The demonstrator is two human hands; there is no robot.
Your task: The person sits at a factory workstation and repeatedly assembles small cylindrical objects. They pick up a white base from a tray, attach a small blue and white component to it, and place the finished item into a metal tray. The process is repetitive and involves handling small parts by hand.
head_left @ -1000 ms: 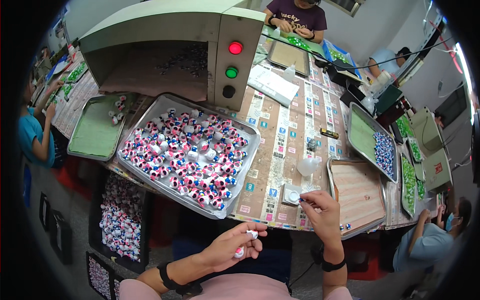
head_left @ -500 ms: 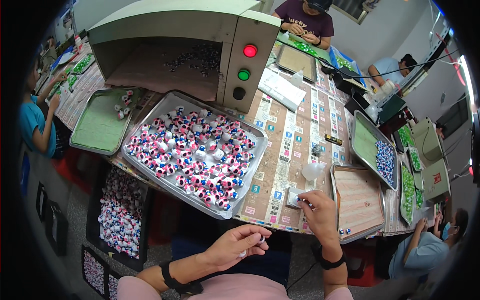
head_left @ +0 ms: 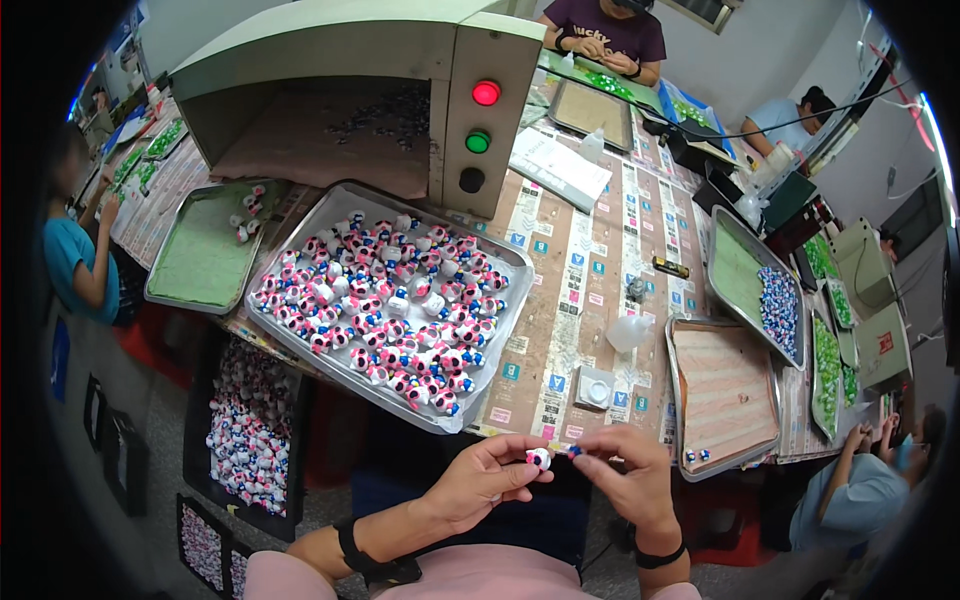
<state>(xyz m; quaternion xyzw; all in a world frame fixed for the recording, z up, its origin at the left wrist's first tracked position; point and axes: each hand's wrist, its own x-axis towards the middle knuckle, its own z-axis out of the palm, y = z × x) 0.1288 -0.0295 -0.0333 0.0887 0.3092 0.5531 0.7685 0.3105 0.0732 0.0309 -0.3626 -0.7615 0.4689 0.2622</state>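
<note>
Close to my body, just off the table's near edge, my two hands almost meet. My left hand [head_left: 488, 482] pinches a small white figurine head [head_left: 539, 459] with pink and dark markings between thumb and fingers. Opposite it, my right hand [head_left: 630, 476] grips a tiny blue piece [head_left: 574, 451], a short gap away from the head. Beyond them on the table sits a small white square dish [head_left: 594, 387] with a round centre. To my left, a metal tray [head_left: 492, 372] lined with pale sheet carries many white, pink and blue figurines.
A box-shaped heater [head_left: 310, 60] with lit red and green lamps stands behind the figurine tray. A squeeze bottle [head_left: 628, 332] is past the dish. At right lie a pink-lined tray [head_left: 725, 400] with two blue pieces and a green-lined tray [head_left: 733, 262]. Several people work around.
My right hand has left the white dish and come toward my left hand with the blue piece. My left hand has turned, bringing the figurine head into plain sight.
</note>
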